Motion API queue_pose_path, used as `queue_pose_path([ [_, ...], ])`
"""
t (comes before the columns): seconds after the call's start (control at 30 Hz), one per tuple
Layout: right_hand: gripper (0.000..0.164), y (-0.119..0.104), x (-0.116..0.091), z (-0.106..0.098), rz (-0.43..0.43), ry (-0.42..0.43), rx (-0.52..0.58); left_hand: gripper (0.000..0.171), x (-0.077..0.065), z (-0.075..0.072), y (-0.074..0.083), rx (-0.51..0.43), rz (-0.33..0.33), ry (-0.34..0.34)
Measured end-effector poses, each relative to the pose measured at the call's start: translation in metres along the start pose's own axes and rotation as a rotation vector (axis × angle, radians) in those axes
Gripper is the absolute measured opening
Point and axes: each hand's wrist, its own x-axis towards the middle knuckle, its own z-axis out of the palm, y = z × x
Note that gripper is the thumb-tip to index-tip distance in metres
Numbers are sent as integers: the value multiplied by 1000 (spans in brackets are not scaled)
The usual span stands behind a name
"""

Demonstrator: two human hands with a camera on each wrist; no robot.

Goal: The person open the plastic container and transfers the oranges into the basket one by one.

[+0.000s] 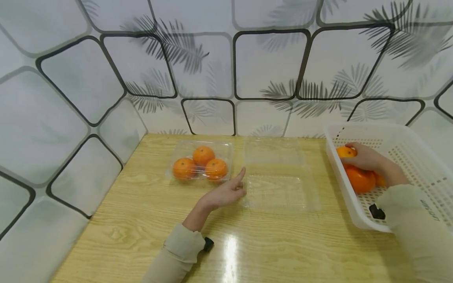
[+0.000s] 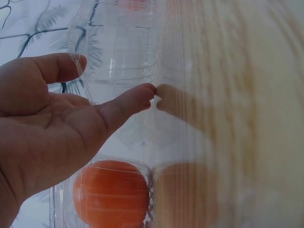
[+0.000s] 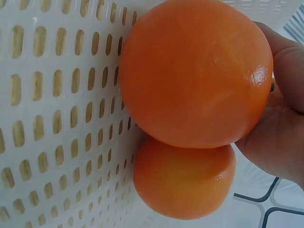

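Note:
My left hand (image 1: 226, 192) touches the left side of an open clear plastic clamshell box (image 1: 276, 192), its lid folded back. In the left wrist view, the thumb and finger lie apart at the wall of the box (image 2: 123, 52). Inside a white plastic basket (image 1: 368, 226), my right hand (image 1: 369, 161) grips a tangerine (image 1: 344, 151), with its fingers curled round the fruit. Another tangerine (image 1: 359, 180) lies just below that hand. The right wrist view has one large tangerine (image 3: 194, 71) in front of the hand, hiding its fingertips, and a second tangerine (image 3: 185, 180) beside it.
A closed clear box (image 1: 173, 151) holding 3 tangerines (image 1: 203, 156) stands left of the open one on the wooden table (image 1: 141, 236). A patterned wall (image 1: 269, 67) rises behind the table and at its left. The basket's perforated sides surround the right hand.

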Motion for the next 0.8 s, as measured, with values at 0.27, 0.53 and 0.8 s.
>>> queue_pose_path([
  [0.27,86,1,1,1,-12,-2,-21,75,1,-1,-3,-15,-7,14],
  [0.53,86,2,-5,0,-8,-4,-50,76,2,3,0,-33,-15,28],
  [0.8,86,-3,-6,-5,-29,5,-61,76,-1,4,4,-3,-1,26],
])
